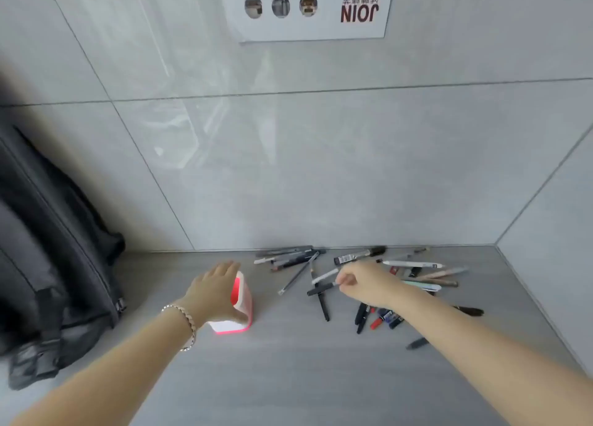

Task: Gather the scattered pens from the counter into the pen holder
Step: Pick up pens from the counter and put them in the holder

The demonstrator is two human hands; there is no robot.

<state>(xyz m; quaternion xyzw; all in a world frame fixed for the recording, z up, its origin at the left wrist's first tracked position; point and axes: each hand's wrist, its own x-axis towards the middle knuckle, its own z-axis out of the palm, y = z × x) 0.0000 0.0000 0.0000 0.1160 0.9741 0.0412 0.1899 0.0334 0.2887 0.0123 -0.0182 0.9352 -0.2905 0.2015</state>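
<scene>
Head cam, looking down at a grey counter (288, 361). Holder (244, 300) sitting on it, white with a glowing pink rim, not far from the wall (321, 169). Left hand (211, 292) cupped round the holder's left side, fingers reaching over the far edge fairly straight, thumb hooked on the near corner, so properly gripping it. Hard to say whether standing straight or tipped a bit to the right. Beaded bracelet (186, 316) on that wrist.

Just right of the holder: right hand (362, 284), fingers curled in tight, thumb and forefinger pinching the tip end of a black pen (321, 288). Other end pointing back toward the holder and crossing over another dark pen. Can't tell if lifted off the surface or lying flat.

Rest of the pens (414, 264) scattered further right of the holder, some up against the wall, a few poking out from under the right forearm.

Dark backpack (48, 265) well left of the holder, slumped against the wall. Poster (308, 24) stuck high above the holder, print upside down from this angle.
</scene>
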